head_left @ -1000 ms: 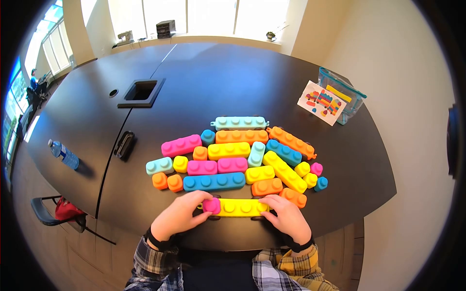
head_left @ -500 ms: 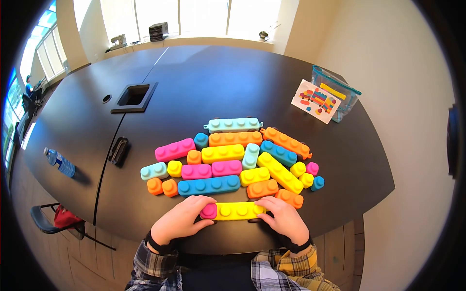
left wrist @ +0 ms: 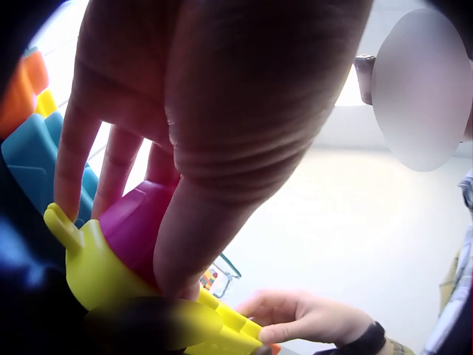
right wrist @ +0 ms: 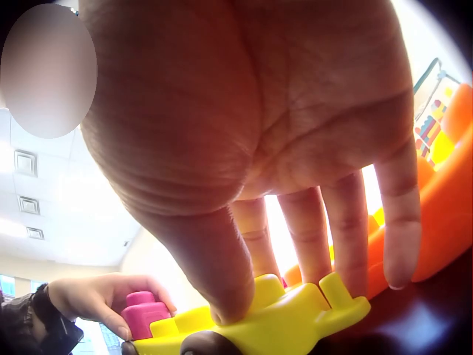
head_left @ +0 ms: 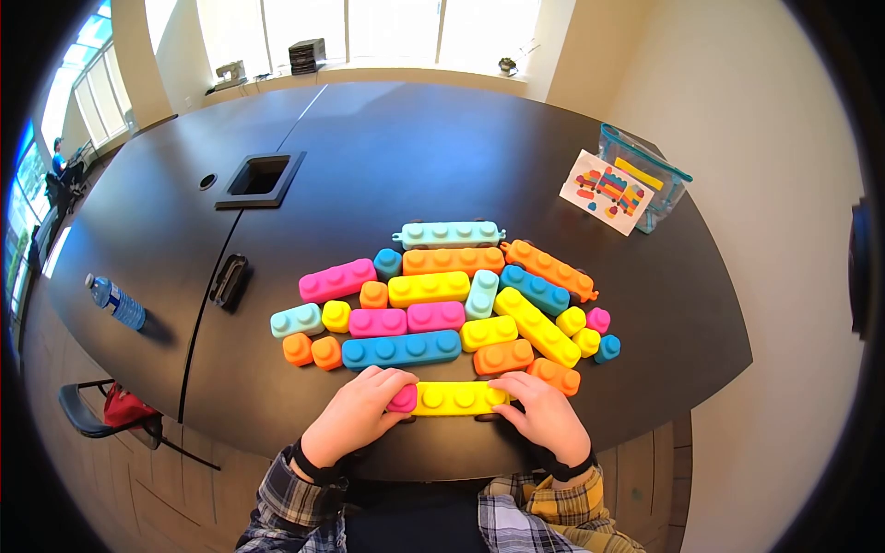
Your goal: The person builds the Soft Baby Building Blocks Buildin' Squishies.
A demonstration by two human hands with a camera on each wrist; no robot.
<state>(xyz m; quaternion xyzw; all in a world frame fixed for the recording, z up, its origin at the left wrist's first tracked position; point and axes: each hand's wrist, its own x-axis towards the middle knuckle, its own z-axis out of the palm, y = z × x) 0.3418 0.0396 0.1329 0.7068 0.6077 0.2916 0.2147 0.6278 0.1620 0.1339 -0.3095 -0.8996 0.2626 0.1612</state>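
Close to the table's near edge lies a yellow wheeled base block (head_left: 456,398), with a row of studs on top and dark wheels. A small pink block (head_left: 403,399) sits on its left end. My left hand (head_left: 358,415) pinches that block between thumb and fingers; in the left wrist view, the pink block (left wrist: 139,225) is right above the base's yellow hook (left wrist: 63,225). At the other end, my right hand (head_left: 550,419) grips the base, thumb (right wrist: 229,288) on the near side and fingers on the far side.
Beyond the hands lie several coloured blocks, including a long blue one (head_left: 402,349) and a light blue wheeled base (head_left: 449,234). A picture card (head_left: 607,192) leans on a clear bag (head_left: 666,184) at right. A water bottle (head_left: 115,301) and black case (head_left: 230,281) are left.
My left hand has shifted slightly right over the pink block, covering more of it and the base's left end. The right hand keeps its hold; the head view has shifted a little.
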